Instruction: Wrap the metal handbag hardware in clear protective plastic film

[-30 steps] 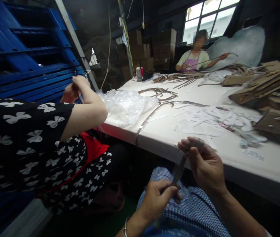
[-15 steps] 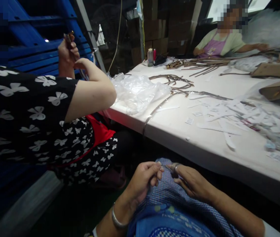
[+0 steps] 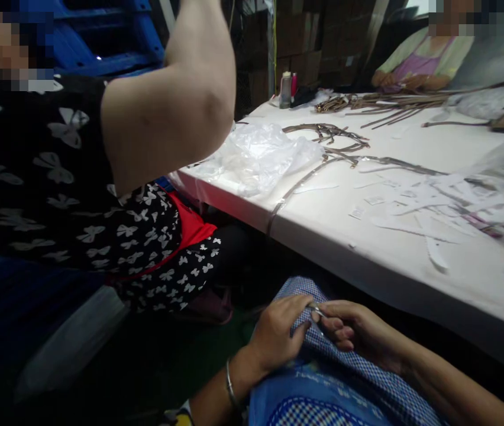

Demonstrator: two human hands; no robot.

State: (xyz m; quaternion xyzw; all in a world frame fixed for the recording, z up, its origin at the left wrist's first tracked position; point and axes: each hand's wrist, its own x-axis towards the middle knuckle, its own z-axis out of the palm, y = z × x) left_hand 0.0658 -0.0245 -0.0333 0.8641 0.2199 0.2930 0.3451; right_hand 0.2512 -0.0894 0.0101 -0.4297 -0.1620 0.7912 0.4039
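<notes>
Above my lap, my left hand (image 3: 281, 331) and my right hand (image 3: 352, 331) meet at the fingertips. Between them is a small, thin, shiny loop (image 3: 315, 309), too small to name. The thumb and bent fingers of my right hand pinch it. My left hand curls toward the same loop, its fingertips touching it or very close; whether they grip it is hard to tell. Beneath both hands lies my blue checked apron (image 3: 299, 287).
The white table (image 3: 243, 210) bears thin brown straps (image 3: 323, 127), clear plastic bags (image 3: 256, 157), white paper strips (image 3: 433, 251) and a bottle (image 3: 285, 90). A co-worker's raised arm (image 3: 181, 112) is close on the left. Another person (image 3: 425, 62) sits across the table.
My hands have turned and come together around the small shiny loop. The co-worker on the left has raised their arm and leaned closer. The person opposite has drawn their hands together.
</notes>
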